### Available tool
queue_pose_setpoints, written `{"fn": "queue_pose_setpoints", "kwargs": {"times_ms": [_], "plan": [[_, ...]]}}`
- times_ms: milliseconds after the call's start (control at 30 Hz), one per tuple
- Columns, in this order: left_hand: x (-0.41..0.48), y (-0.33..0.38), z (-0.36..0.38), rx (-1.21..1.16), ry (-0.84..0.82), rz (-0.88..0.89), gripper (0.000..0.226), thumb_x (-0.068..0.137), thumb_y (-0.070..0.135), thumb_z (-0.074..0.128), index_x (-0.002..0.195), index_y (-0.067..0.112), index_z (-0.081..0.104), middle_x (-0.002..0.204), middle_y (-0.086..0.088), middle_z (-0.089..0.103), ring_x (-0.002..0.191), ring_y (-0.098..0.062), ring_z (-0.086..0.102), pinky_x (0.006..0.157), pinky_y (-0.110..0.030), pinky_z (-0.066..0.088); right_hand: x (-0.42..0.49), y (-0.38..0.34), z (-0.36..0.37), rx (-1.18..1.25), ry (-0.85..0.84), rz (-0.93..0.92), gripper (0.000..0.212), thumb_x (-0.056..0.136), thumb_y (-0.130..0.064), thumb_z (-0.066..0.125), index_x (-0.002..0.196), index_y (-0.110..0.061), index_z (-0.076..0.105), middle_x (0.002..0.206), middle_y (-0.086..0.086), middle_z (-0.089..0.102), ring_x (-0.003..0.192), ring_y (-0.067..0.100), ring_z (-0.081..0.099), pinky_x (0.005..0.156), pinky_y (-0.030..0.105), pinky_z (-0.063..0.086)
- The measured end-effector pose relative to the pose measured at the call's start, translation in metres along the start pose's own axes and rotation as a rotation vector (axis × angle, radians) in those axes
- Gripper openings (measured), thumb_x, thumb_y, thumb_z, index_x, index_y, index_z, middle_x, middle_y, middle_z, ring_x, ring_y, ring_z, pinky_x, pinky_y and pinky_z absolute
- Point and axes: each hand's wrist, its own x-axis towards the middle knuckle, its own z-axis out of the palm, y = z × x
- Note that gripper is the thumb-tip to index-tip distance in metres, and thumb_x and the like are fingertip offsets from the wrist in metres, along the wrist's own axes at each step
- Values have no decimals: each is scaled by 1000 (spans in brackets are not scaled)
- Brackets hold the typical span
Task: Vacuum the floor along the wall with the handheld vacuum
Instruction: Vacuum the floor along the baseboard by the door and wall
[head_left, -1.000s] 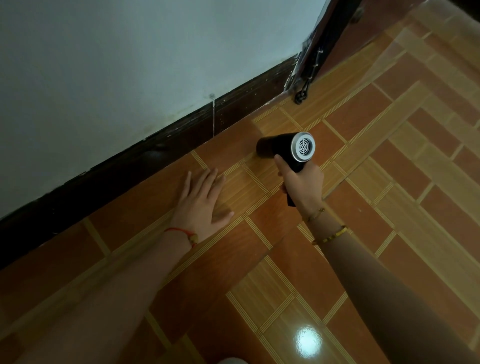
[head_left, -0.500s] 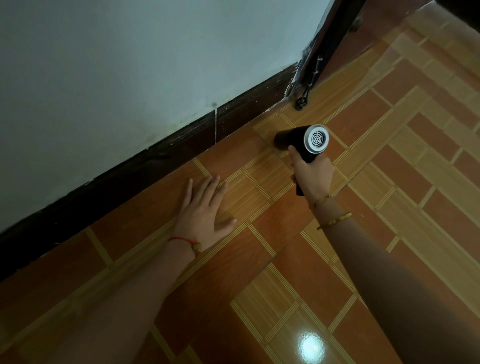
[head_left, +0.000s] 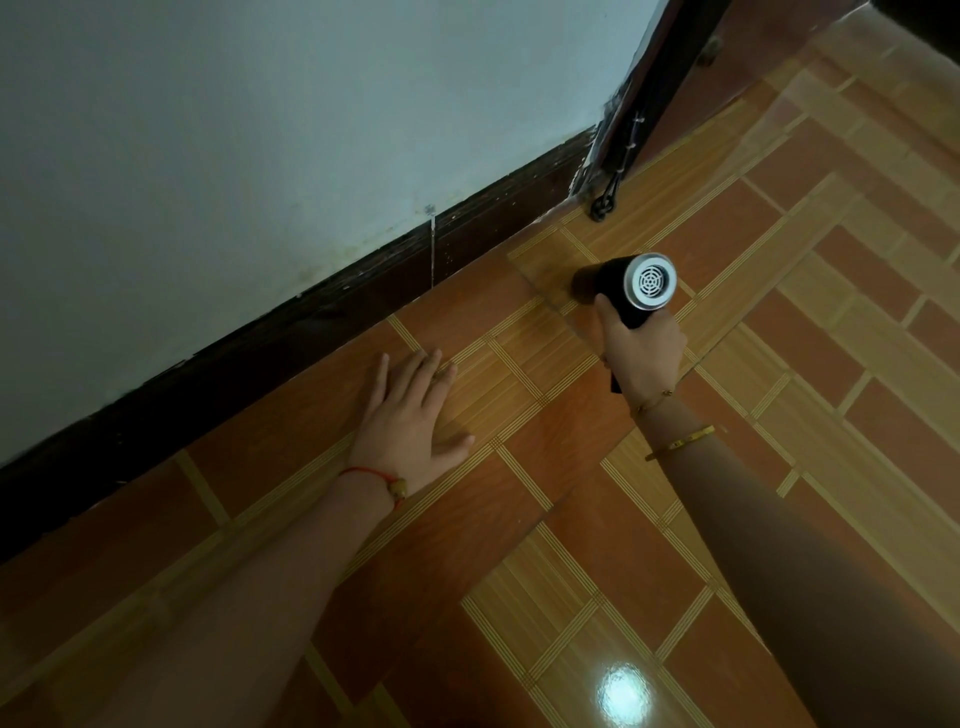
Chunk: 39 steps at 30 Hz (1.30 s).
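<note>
Floor (head_left: 717, 228) lies open ahead, bounded by skirting (head_left: 311, 335) and door frame (head_left: 670, 67)

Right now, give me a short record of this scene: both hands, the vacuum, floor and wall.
left hand: flat, fingers straight, on the glossy orange-brown tiled floor
right hand: grips the black handheld vacuum with the silver grilled end
vacuum aim: nose toward the dark skirting board
wall: pale, painted, above the skirting

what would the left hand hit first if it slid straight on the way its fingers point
Probably the dark baseboard at the foot of the wall; only bare floor tiles lie between it and the left hand.
</note>
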Motion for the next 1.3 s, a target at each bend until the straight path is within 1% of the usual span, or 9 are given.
{"fn": "queue_pose_setpoints", "kwargs": {"times_ms": [200,300,400,600,767,900,1000,1200,1300], "plan": [[3,1,-3,45,-35,2,91,81,74,30,152,18,24,160,-7,21,149,-22,13,120,-54,4,-2,9,-5,15,-26,22,76,68,-71,54,110,-7,62,91,10,73,79,30,71,68,41,61],[3,3,-6,78,-57,4,90,83,74,30,153,17,22,161,-9,19,149,-23,12,120,-54,3,-16,3,-4,38,-139,-32,49,83,-51,67,96,-3,65,83,13,72,69,33,70,66,50,61],[4,5,-10,91,-87,3,90,85,73,31,154,17,19,162,-9,15,150,-23,9,120,-53,0,-34,0,1,50,-256,-65,44,88,-39,69,88,4,65,80,21,72,66,39,69,63,52,59],[6,6,-15,75,-174,-9,92,86,75,29,154,16,11,163,-10,5,150,-24,1,121,-49,-1,-51,2,-2,117,-280,-19,42,90,-37,68,96,4,64,82,20,72,54,28,65,60,44,60],[8,6,-23,47,-232,-6,88,89,72,22,155,16,8,163,-10,2,150,-24,-2,122,-47,-3,-39,18,-23,327,-171,241,50,88,-36,71,120,-4,50,73,10,65,47,16,62,48,28,53],[1,2,-25,10,-196,-8,86,90,68,24,155,18,-4,163,-10,-7,150,-24,-7,122,-43,-4,-42,26,-37,403,-201,298,45,85,-39,74,103,-1,58,67,10,64,48,22,62,52,31,54],[-11,-5,-23,11,-175,19,88,90,66,26,154,19,-10,162,-10,-11,150,-23,-9,120,-40,-7,-53,28,-37,399,-293,295,46,82,-42,76,89,0,61,66,12,65,51,26,63,54,33,56],[-30,-20,-23,20,-175,-13,91,89,68,29,154,18,-12,162,-7,-11,149,-21,-10,122,-43,-2,-74,19,-43,332,-675,282,47,84,-40,74,98,2,59,69,16,63,55,29,60,53,37,57],[-37,-24,-25,55,-186,-32,92,90,69,27,152,18,-16,161,-6,-16,148,-20,-14,122,-43,-5,-79,22,-45,321,-663,250,50,85,-41,73,100,5,60,70,18,63,53,29,61,53,36,56]]}}
